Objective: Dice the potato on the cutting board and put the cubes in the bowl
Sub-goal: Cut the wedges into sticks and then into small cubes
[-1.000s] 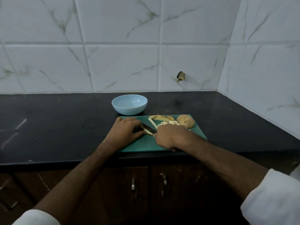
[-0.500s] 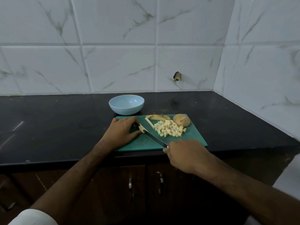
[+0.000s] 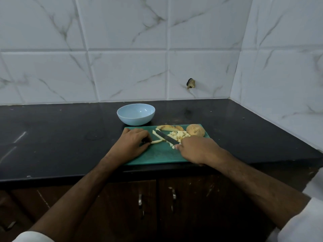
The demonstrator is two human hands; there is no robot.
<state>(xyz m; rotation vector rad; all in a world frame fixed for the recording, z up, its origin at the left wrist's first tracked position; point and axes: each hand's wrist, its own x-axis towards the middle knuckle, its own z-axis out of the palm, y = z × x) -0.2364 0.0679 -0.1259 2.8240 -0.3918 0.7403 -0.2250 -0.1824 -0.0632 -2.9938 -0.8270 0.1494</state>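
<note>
Black worktop [image 3: 52,145] carries the green cutting board [image 3: 157,155], where the left grip [image 3: 130,145] pins a stiff, slippery potato strip [image 3: 156,141] just beside its fingertips, right grip [image 3: 197,151] clenched on the knife [image 3: 167,137], best held near the cut.

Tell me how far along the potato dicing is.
Partly done. A pile of cubes already sits on the cutting board. In hand: the left hand steadies potato strips while the right hand holds the knife over them. Left: an uncut potato piece, and the bowl is empty.
</note>
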